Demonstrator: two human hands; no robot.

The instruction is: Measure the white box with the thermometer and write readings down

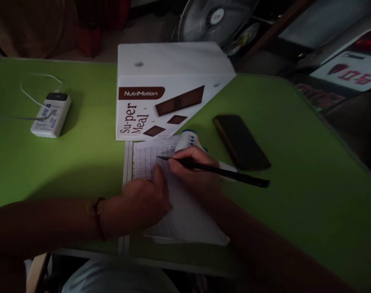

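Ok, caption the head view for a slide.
Left hand on the paper, right hand holding a black pen over it.

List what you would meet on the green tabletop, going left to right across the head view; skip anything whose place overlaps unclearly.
White power bank → left hand → right hand → dark phone.

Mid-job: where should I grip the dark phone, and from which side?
Probably the long edges at mid-length, from above right: the phone lies flat, slanted, green table along its right edge; the right hand is to its left, the pen by its near end.
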